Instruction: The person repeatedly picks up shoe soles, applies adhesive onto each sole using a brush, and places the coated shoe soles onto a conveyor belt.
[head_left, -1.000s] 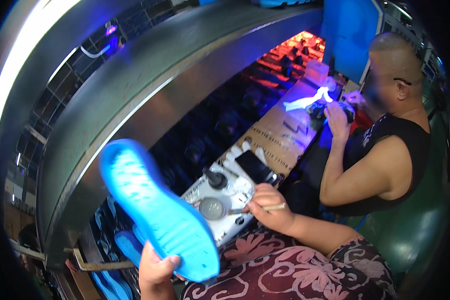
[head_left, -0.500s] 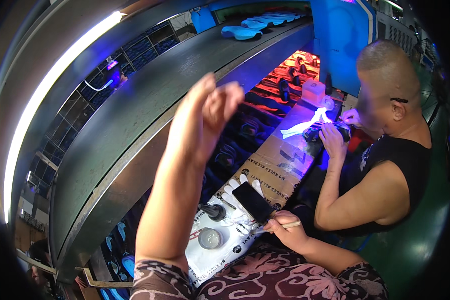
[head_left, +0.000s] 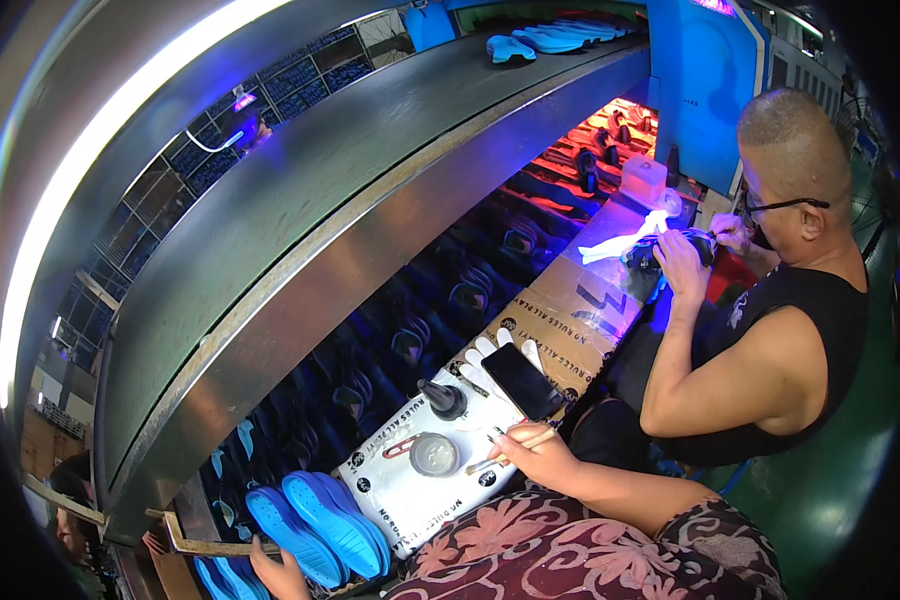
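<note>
My right hand point(head_left: 535, 452) is closed round a small brush point(head_left: 482, 464), whose bristle end points left. Beside it stands a small round jar point(head_left: 434, 455) of clear liquid, with red-handled tweezers or a similar tool point(head_left: 400, 447) at its left. Behind the jar is a dark bottle with a nozzle point(head_left: 442, 399). My left hand point(head_left: 278, 572) is low at the left edge of the blue shoe soles point(head_left: 320, 525), one finger stretched out. The rest of it is cut off by the frame, and I see nothing held.
A phone point(head_left: 520, 380) lies on a white glove point(head_left: 483, 360) atop the covered bench point(head_left: 560, 345). Behind runs a conveyor point(head_left: 300, 190) carrying more soles point(head_left: 511, 47); dark shoes point(head_left: 410, 340) sit underneath. At the right, a co-worker point(head_left: 760, 350) handles a shoe point(head_left: 645, 252) under violet light.
My left arm has dropped from its raised place before the conveyor to beside the blue soles. My right hand has shifted left with the brush, bringing its bristles near the jar.
</note>
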### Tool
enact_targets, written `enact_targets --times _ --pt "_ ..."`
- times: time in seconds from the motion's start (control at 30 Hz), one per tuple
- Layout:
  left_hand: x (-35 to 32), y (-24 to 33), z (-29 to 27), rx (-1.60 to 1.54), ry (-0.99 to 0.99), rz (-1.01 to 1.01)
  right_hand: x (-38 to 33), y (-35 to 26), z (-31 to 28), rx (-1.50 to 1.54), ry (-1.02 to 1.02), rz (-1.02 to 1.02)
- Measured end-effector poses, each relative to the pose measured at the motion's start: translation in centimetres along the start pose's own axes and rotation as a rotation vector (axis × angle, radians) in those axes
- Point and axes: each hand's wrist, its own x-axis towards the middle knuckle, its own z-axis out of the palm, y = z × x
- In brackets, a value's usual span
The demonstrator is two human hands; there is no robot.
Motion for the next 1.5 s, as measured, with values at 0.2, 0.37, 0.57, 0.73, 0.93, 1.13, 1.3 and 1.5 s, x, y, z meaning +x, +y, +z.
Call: enact_targets --times 0.2,0.37,0.57,0.73,0.93,1.13,1.3,1.5 --pt "-3.5 -3.2 1.1 0.052 -0.432 -0.106 0.4 0.2 2.9 0.144 -0.117 0.069" --pt "-2.6 -0.7 -1.4 0.081 -0.481 -0.177 -0.3 0.0 2.9 0.112 -0.086 0.093" --pt "-0.5 3.1 -3.5 -0.654 -0.530 -0.441 -1.3 1.1 2.8 0.171 0.007 0.213" --pt "-0.8 8.7 -4.9 -1.445 -0.642 -0.658 -0.4 -1.2 3.2 0.130 -0.048 0.151" --pt "-2.5 8.6 -3.8 -1.660 -0.543 -0.723 -0.8 0.0 3.3 0.237 -0.052 0.186" --pt "-2.5 17.1 -1.1 -1.329 -0.434 -0.391 -0.4 -3.8 2.6 0.185 0.010 0.073" --pt "-1.6 21.0 -2.4 -1.275 -0.493 -0.258 1.0 -7.6 3.8 -0.109 -0.192 -0.312" --pt "-1.7 20.9 -2.1 -1.255 -0.496 -0.110 1.3 -7.9 5.9 -0.259 -0.211 -0.535"
